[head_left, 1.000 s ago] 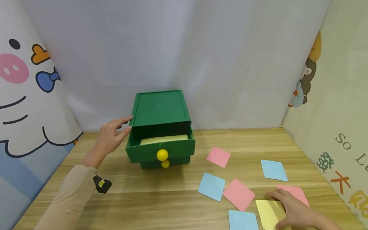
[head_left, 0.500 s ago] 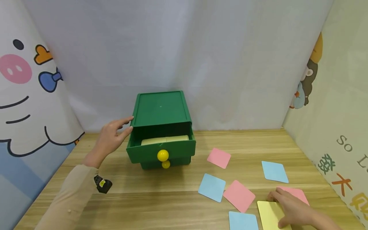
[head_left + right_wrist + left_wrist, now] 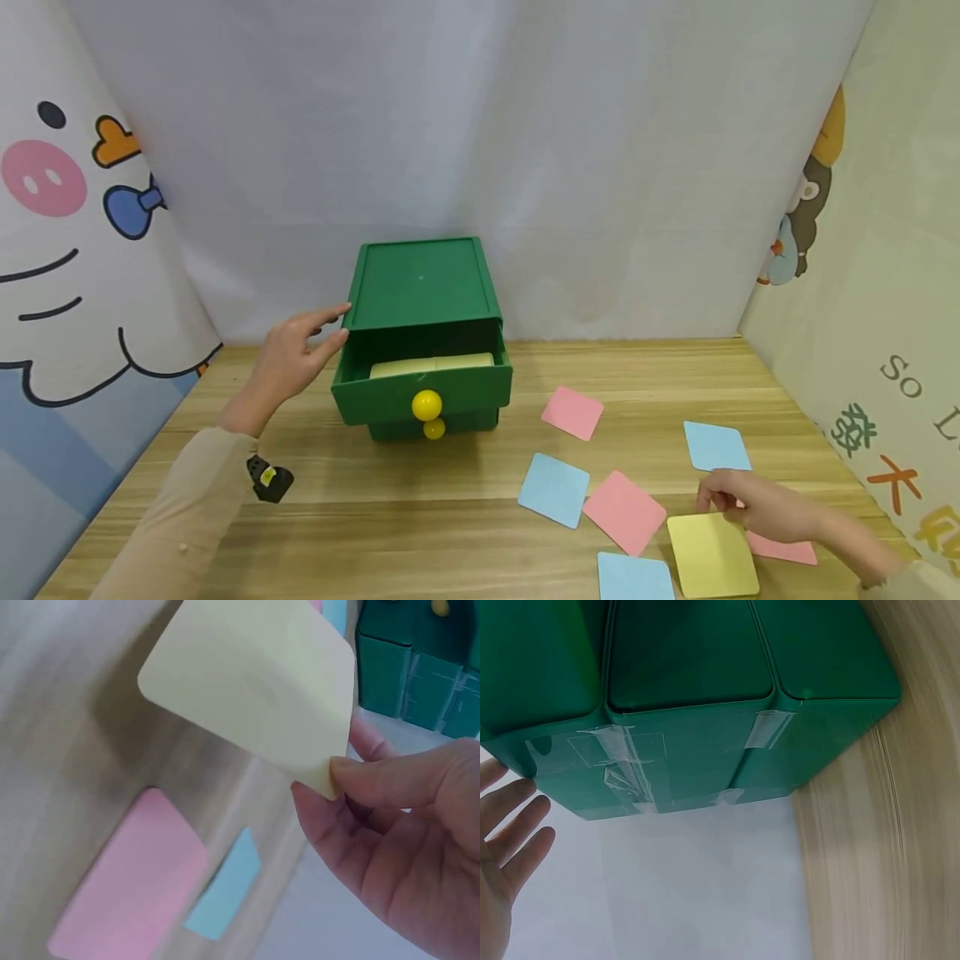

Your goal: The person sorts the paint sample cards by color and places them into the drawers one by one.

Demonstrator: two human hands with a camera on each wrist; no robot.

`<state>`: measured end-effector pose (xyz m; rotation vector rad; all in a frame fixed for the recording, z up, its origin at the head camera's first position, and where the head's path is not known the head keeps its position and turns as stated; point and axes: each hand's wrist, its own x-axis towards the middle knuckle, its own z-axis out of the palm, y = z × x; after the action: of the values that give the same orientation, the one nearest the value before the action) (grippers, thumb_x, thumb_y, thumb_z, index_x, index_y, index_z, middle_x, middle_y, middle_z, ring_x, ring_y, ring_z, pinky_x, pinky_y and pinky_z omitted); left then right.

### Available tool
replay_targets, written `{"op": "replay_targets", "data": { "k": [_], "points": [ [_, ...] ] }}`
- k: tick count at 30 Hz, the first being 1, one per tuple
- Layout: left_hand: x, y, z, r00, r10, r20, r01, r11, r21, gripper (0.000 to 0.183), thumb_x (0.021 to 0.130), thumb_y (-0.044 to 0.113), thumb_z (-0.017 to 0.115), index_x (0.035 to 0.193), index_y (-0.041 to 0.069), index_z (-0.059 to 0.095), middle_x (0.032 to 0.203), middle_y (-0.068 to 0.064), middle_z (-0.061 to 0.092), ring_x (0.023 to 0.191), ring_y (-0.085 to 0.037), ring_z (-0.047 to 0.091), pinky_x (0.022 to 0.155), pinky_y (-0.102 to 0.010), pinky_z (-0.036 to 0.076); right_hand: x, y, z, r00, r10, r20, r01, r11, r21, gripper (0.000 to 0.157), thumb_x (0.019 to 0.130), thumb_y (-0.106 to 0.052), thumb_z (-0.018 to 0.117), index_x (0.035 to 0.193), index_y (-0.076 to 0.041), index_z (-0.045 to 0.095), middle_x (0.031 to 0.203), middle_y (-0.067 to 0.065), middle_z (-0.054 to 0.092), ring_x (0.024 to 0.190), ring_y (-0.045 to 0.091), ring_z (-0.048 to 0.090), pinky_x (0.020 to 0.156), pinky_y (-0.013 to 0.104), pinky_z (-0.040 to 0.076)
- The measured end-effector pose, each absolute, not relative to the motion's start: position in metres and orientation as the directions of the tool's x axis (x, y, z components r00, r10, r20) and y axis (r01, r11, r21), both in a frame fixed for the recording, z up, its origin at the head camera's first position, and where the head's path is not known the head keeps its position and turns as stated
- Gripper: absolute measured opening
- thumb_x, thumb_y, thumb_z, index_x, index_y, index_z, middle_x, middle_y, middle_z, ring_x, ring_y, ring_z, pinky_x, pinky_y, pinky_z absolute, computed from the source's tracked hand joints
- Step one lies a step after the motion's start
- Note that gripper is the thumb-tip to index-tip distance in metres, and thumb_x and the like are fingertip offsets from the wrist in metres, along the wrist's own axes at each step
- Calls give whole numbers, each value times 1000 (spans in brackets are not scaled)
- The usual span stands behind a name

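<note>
A yellow square card [image 3: 712, 557] is lifted over the table, one corner pinched between the thumb and fingers of my right hand [image 3: 768, 504]. The right wrist view shows the card [image 3: 255, 675] tilted, its shadow falling on the wood. My left hand [image 3: 288, 358] is at the left side of a green drawer box [image 3: 420, 283], fingers extended and fingertips right at its upper front edge. In the left wrist view, the fingers of that hand [image 3: 510, 832] are spread beside the taped green wall. The top drawer [image 3: 457, 387] is pulled out, with pale yellow cards [image 3: 431, 365] inside.
Pink cards [image 3: 624, 512] and blue cards [image 3: 553, 490] lie scattered on the wooden table [image 3: 360, 533], right of the box. One pink card [image 3: 783, 550] is partly under the right hand and yellow card in the head view. A white cloth backdrop [image 3: 600, 167] hangs behind.
My right hand has gone from resting over the yellow card to pinching its far edge and lifting it off the table. The left hand and drawer box stay as they were.
</note>
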<state>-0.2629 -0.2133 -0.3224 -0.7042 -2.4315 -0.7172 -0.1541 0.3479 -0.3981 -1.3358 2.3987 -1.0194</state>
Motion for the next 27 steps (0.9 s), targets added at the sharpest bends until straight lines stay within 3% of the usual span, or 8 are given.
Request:
{"op": "replay_targets", "data": {
  "k": [5, 12, 21, 27],
  "points": [
    [-264, -212, -322, -734, 336, 590, 600, 728, 332, 38, 92, 19, 54, 126, 1, 54, 117, -23, 56, 101, -37, 55, 79, -51, 47, -164, 342, -372, -561, -814, 147, -689, 362, -628, 45, 66, 32, 44, 89, -7, 52, 68, 2, 36, 62, 13, 35, 48, 24, 30],
    [-262, -211, -321, -739, 332, 587, 597, 727, 340, 38, 93, 19, 53, 126, 0, 53, 118, -24, 56, 101, -37, 54, 79, -52, 46, -191, 317, -319, -616, -776, 136, -693, 451, -563, 38, 74, 27, 43, 89, -5, 57, 72, -3, 41, 62, 8, 38, 47, 20, 37],
    [-262, -212, -321, -735, 336, 589, 597, 733, 327, 38, 93, 20, 53, 126, 1, 53, 117, -23, 57, 100, -37, 55, 78, -51, 47, -220, 259, -253, -690, -723, 33, -624, 572, -533, 31, 81, 20, 43, 92, -2, 62, 74, 0, 45, 70, 12, 41, 54, 23, 40],
    [-262, -213, -321, -734, 337, 589, 596, 735, 323, 38, 92, 19, 54, 126, 2, 54, 116, -23, 57, 100, -37, 56, 77, -51, 47, -235, 226, -229, -696, -714, 76, -633, 559, -536, 29, 82, 18, 44, 94, 1, 64, 76, 4, 48, 73, 18, 45, 58, 27, 45]
  ]
}}
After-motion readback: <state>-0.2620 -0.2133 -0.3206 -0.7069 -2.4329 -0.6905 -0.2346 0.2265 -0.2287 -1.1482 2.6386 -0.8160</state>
